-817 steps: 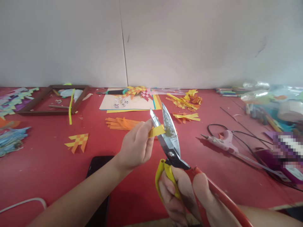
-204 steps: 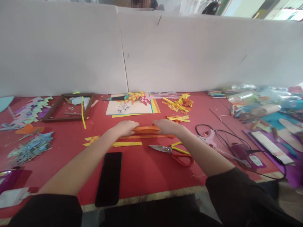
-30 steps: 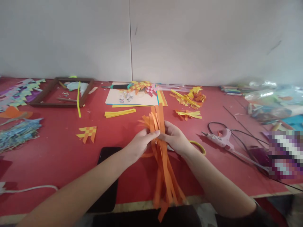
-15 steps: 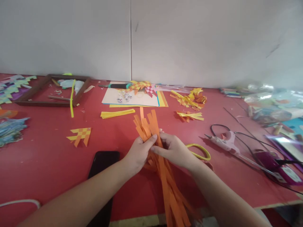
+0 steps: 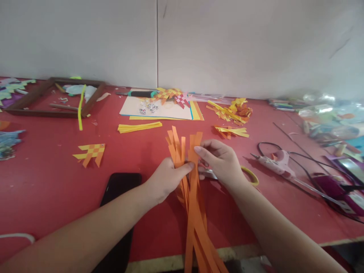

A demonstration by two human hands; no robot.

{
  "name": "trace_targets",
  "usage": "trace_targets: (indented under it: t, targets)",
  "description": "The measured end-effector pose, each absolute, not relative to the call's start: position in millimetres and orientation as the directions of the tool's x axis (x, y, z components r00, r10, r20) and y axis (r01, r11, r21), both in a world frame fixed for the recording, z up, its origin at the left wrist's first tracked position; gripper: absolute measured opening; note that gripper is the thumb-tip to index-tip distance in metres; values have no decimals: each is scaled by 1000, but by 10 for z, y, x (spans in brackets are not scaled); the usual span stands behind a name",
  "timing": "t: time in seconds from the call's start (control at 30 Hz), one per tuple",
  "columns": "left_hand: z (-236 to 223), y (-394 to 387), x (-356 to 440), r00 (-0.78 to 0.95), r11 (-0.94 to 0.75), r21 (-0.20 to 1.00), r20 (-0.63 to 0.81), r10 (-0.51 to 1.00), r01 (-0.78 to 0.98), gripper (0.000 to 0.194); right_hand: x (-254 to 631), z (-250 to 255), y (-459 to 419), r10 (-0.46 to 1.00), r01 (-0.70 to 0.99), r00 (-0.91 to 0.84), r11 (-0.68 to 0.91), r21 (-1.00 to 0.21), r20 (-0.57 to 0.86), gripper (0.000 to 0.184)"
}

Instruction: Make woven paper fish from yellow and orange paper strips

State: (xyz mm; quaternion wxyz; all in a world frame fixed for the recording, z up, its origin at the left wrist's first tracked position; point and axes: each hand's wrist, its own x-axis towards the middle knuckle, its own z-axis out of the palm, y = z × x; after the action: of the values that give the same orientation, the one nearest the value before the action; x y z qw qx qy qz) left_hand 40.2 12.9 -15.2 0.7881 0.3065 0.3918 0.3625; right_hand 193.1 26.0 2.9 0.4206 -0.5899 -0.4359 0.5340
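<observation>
Place: craft workspace, workshop-like.
Work surface: red tabletop [image 5: 57, 197] against pale upright panels [image 5: 85, 41].
Tooling: pink glue gun [image 5: 280, 163], yellow-handled scissors [image 5: 253, 177].
Stock: orange paper strips [image 5: 192, 204], yellow paper strips [image 5: 139, 127], stacked coloured sheets [image 5: 167, 112].
Woven item: checkered paper fish [image 5: 92, 151].

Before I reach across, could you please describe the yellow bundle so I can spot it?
On the red table, find the pale sheet near the wall. Just in front of it, beyond the left hand, lies the yellow bundle. It is neat and all yellow, unlike the messier piles further right, which mix in orange.
</observation>
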Motion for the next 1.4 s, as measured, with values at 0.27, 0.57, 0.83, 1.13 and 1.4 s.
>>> trace_targets:
  t: [0.27, 0.57, 0.83, 1.13, 1.4]
  targets:
    - [-128, 147, 385, 360, 535, 787, -424, 831, -309, 22, 1967, -65, 306, 982, -92, 22, -184, -979, -187, 32]
    - [-185, 152, 357, 344, 471, 856, -385, 857, -214, 27, 2031, -4, 306, 941, -151, -184, -312, -938, -284, 31]
    - [-146, 120, 358, 414, 480, 864, -385, 825, -152, 26, 2016, -55, 300, 928, -216, -200, -355, -910, -314, 30]
    - [-146, 117, 376, 371, 466, 873, -389, 843, -143, 26, 2000, -12, 287, 918, -257, -176, -392, -883, -356, 34]
    - [-158, 138, 371, 319, 480, 820, -386, 866, -312, 26, 2005, -45, 309, 949, -241, -105, -315, -918, -298, 28]
